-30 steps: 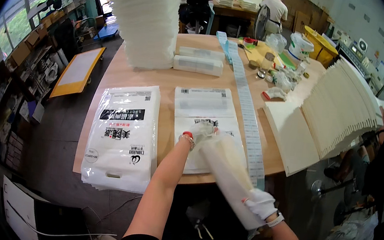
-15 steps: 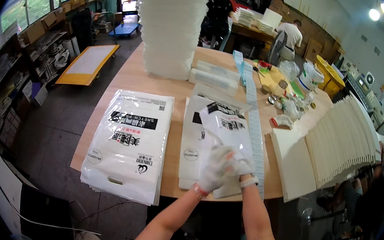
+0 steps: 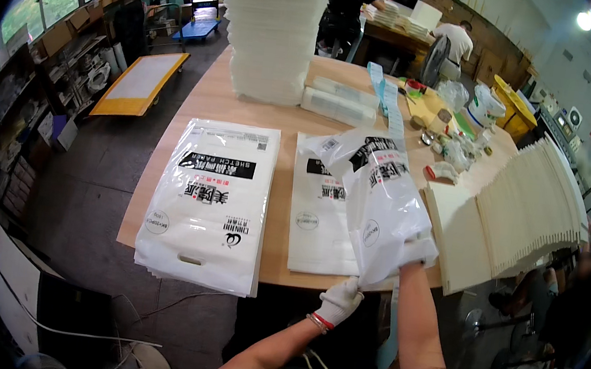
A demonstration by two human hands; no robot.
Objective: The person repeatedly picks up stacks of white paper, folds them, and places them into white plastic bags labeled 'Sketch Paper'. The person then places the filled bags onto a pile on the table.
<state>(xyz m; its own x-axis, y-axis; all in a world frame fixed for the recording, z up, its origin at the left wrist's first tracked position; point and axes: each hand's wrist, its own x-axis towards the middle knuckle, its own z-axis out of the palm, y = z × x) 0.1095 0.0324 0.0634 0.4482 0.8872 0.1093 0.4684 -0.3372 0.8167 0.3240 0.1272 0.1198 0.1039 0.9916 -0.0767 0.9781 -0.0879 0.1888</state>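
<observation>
A white printed plastic bag (image 3: 388, 202) is lifted off the table's front edge, puffed and slanting. My left hand (image 3: 340, 301), in a white knit glove, is closed on the bag's lower corner. My right hand (image 3: 415, 251) reaches into the bag's mouth up to the wrist; plastic covers it, so its fingers cannot be made out. Behind and left of the lifted bag lies a low pile of the same bags (image 3: 322, 242). Farther left, a neat stack of printed bags (image 3: 223, 143) with handle slots lies flat, its near end past the table edge.
A tall stack of white sheets (image 3: 269, 36) stands at the back, beside clear-wrapped rolls (image 3: 338, 107). Fanned white pads (image 3: 526, 211) occupy the right side. A blue strip (image 3: 395, 119), tape rolls and a white bucket (image 3: 485, 106) are at the back right. Two people work beyond.
My hands have moved apart: the left down toward me with the bag's corner, the right into the bag. The bag has opened out and risen from the pile.
</observation>
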